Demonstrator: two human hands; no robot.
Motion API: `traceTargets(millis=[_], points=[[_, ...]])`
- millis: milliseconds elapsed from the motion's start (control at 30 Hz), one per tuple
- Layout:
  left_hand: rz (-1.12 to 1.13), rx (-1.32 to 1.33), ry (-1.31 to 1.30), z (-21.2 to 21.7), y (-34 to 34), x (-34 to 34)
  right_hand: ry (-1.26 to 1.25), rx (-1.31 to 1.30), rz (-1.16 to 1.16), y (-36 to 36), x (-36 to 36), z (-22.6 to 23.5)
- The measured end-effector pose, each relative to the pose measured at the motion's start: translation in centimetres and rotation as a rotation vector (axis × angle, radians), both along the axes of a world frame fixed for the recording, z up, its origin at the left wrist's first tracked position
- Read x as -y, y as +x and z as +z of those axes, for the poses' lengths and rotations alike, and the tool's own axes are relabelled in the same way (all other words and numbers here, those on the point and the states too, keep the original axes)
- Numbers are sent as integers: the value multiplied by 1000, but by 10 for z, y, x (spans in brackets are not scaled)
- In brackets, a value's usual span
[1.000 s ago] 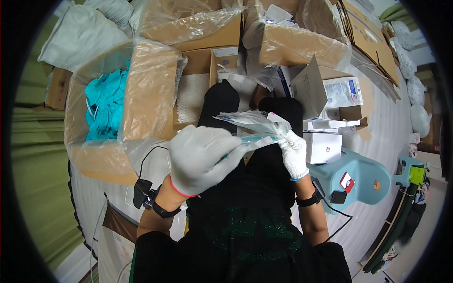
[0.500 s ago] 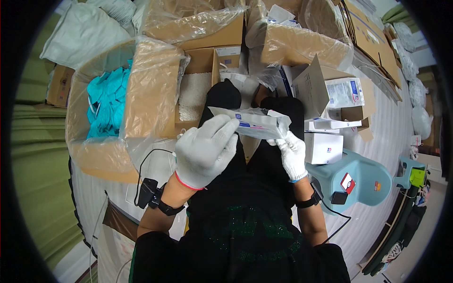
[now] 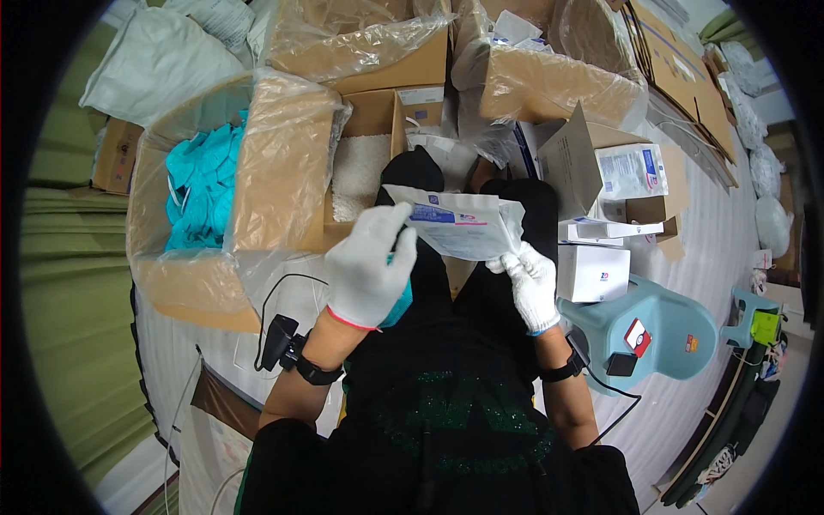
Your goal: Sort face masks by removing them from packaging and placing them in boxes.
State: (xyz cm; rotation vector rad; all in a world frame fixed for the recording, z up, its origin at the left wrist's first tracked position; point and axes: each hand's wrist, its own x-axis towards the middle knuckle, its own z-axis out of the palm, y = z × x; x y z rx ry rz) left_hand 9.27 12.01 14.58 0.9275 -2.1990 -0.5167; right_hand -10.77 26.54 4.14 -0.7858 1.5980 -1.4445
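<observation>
A clear-and-white plastic pouch point(image 3: 468, 225) with blue and pink print is held up over my lap. My right hand point(image 3: 528, 283), in a white knitted glove, pinches its lower right corner between thumb and fingers. My left hand point(image 3: 371, 270), gloved in white too, is closed with its fingertips at the pouch's left edge; whether they touch it I cannot tell. Below that palm a teal, fabric-like piece point(image 3: 398, 300) sticks out, mostly hidden by the hand. It matches the teal pieces point(image 3: 204, 184) heaped in the plastic-lined carton at the left.
A plastic-lined carton point(image 3: 283, 163) stands at the left, with another point(image 3: 558, 81) at the back right. White granular-looking material point(image 3: 360, 176) lies in a middle box. Beside my right knee are an open carton with a pouch point(image 3: 633, 172), a white box point(image 3: 594, 275) and a blue stool point(image 3: 669, 322).
The pouch has tilted so its printed face shows more. My left hand has drawn down and back from its front, and the teal piece has come into view under the palm.
</observation>
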Motion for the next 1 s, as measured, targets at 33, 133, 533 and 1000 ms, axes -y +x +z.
traceTargets(millis=[33, 133, 533, 1000], points=[[19, 25, 57, 6, -1, 1, 11, 0, 20, 0, 0, 1], [-83, -72, 84, 2, -2, 6, 24, -1, 44, -1, 1, -1], [-315, -118, 412, -1, 4, -3, 84, 18, -16, 3, 3, -3], [-306, 460, 309, -9, 14, 25, -68, -848, 204, -2, 26, 41]])
